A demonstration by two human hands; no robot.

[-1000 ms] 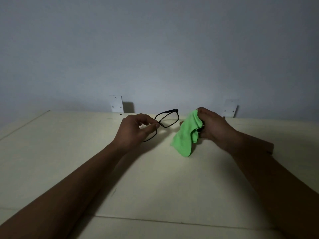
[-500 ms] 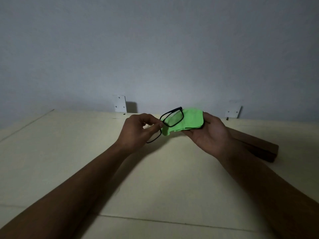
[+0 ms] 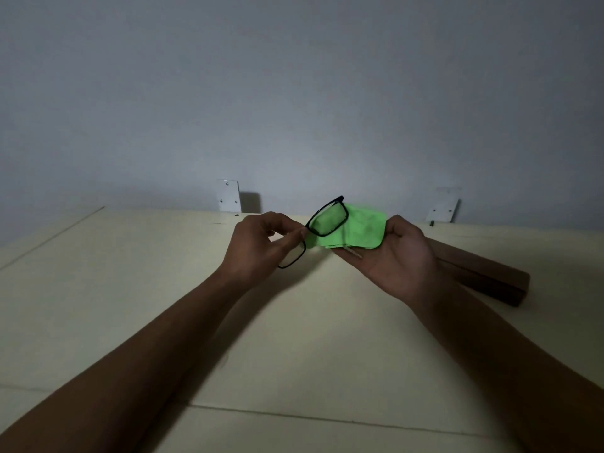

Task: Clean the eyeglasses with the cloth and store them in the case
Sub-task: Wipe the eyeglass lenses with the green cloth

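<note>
My left hand (image 3: 261,246) pinches the black-framed eyeglasses (image 3: 318,228) near the bridge and holds them above the table. The far lens lies over the bright green cloth (image 3: 362,228). The cloth is spread flat over the upturned fingers of my right hand (image 3: 397,256), with the thumb on its right edge. A long brown case (image 3: 483,276) lies on the table behind my right wrist, which covers its left end. I cannot tell whether the case is open or closed.
The cream table (image 3: 163,289) runs back to a grey wall. Two white brackets (image 3: 228,195) (image 3: 443,205) stand along the table's far edge. A seam (image 3: 327,418) crosses the tabletop near me.
My right hand has turned palm up and spread the bunched cloth flat. The glasses' far lens now lies over the cloth, and the case has come into view behind my right wrist.
</note>
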